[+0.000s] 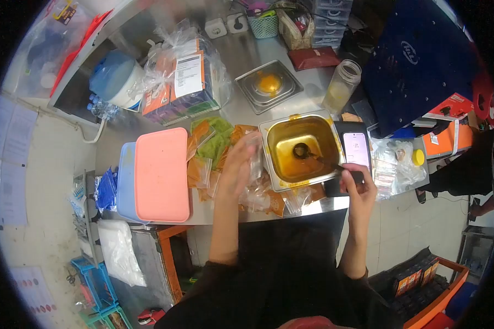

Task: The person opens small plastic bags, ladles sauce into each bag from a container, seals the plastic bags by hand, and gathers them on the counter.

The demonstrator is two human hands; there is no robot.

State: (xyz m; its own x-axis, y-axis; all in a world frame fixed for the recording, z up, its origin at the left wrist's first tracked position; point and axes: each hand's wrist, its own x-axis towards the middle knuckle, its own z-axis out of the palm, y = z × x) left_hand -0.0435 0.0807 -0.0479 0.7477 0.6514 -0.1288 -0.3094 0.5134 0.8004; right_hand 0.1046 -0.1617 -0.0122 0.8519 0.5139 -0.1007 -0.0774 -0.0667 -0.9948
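A square metal pan holds a little orange-yellow liquid, with smears on its rim. My right hand is closed on the dark handle of a ladle, whose round bowl sits inside the pan. Just left of the pan, my left hand is partly blurred, its fingers closed around a clear plastic bag. Beneath and beside that hand lie several filled bags with orange-brown contents. A green cloth lies behind it.
A pink lid or tray lies on the left over a blue one. Behind the pan are a stained metal lid and a clear jar. A lit phone is to the right, near a yellow-capped container.
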